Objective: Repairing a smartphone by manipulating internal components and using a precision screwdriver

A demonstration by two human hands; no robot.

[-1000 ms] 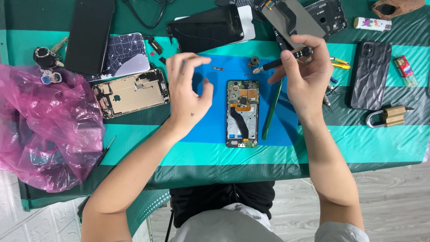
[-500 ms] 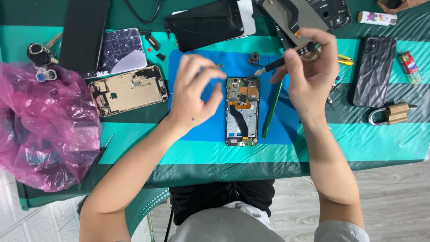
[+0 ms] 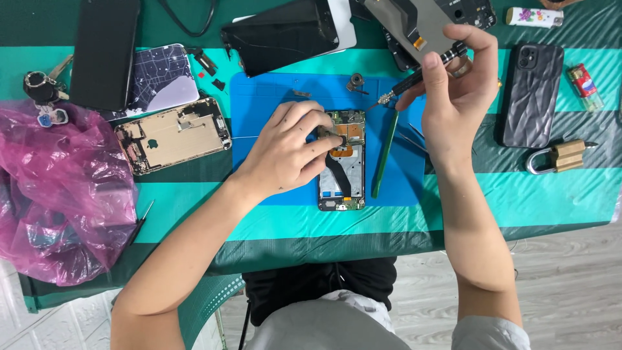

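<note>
I see the opened phone (image 3: pixel 342 162) lying lengthwise on the blue work mat (image 3: pixel 265 97), back cover off, its boards and a dark flex cable showing. My left hand (image 3: pixel 288 149) rests over the upper half of it, fingertips (image 3: pixel 334 139) pinched together on a small part near the orange patch inside the frame — what exactly sits between them is too small to tell. My right hand (image 3: pixel 453 84) hovers above the mat's upper right corner, closed around a black precision screwdriver (image 3: pixel 418 74); its metal tip points down and left, ending just above the phone's top right corner without touching it.

Just beside the phone on its right lies a green spudger (image 3: pixel 384 152), parallel to the phone's long edge. A small round metal part (image 3: pixel 355 81) sits on the mat above the phone.

To the left of the mat, on the green striped tablecloth (image 3: pixel 551 201), lies a second opened phone with a gold-coloured frame (image 3: pixel 172 135), and above it a phone case with a dark map-like pattern (image 3: pixel 165 78) beside a black phone (image 3: pixel 103 52) lying face down. A crumpled pink plastic bag (image 3: pixel 58 194) fills the left edge of the table, with a bunch of keys (image 3: pixel 42 87) above it.

Right of my right hand lies a black rippled phone case (image 3: pixel 534 94), then a brass padlock (image 3: pixel 560 157) — near it, a red lighter (image 3: pixel 585 85). A cracked black screen panel (image 3: pixel 285 32) lies at the top of the table.
</note>
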